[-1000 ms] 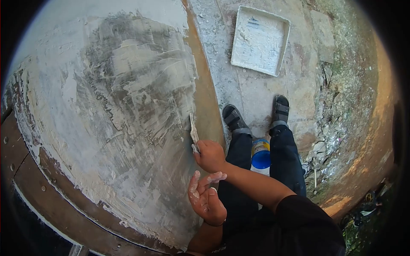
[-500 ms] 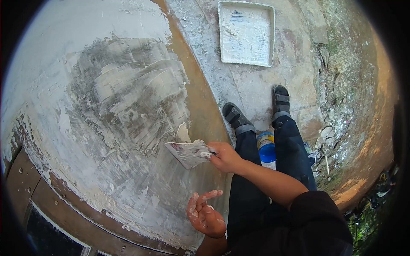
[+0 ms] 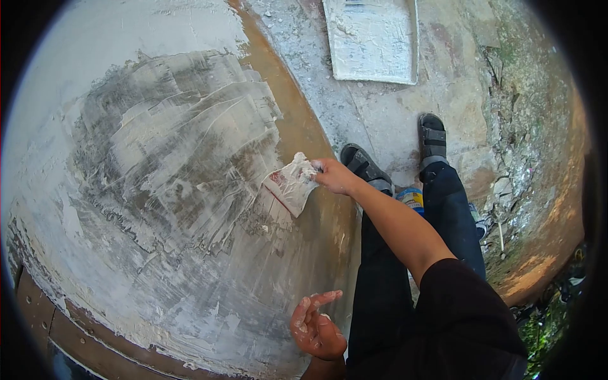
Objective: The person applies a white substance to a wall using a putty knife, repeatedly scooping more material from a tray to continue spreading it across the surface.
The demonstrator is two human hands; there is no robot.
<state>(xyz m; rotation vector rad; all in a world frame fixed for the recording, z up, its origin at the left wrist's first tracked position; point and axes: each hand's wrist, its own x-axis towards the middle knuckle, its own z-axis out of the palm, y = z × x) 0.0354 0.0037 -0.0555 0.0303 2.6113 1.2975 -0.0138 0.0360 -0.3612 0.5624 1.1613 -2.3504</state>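
The right hand [image 3: 335, 177] is closing around the handle end of a broad, flat-bladed scraper coated in off-white paste [image 3: 290, 185], fingers and thumb clamped together on it. The blade is facing the pale, plaster-smeared wall [image 3: 183, 158], with reddish streaks showing through its coating; whether its edge is touching cannot be told. Well below it, the left hand [image 3: 318, 329] is hanging half open near the wall, palm showing, its fingers standing apart and loosely bent, with white smears on them.

A shallow, white rectangular tray [image 3: 373, 77] is lying on the ground beyond the feet, a layer of white paste covering its bottom; its far end is running out of view. A container with a yellow-and-blue label [image 3: 411, 199] is standing by the legs, mostly hidden, so its contents cannot be seen.

The wall is showing ridged, scraped strokes over a darker grey patch, and a bare brown strip [image 3: 285, 95] is running along its edge. Brown panels with round studs [image 3: 82, 347] are bordering it at the lower left. Black strapped sandals [image 3: 433, 136] are resting on the stained, pale concrete ground [image 3: 453, 82], which is breaking into rough, mossy rubble at the right. Green plants [image 3: 546, 335] are showing at the lower right.
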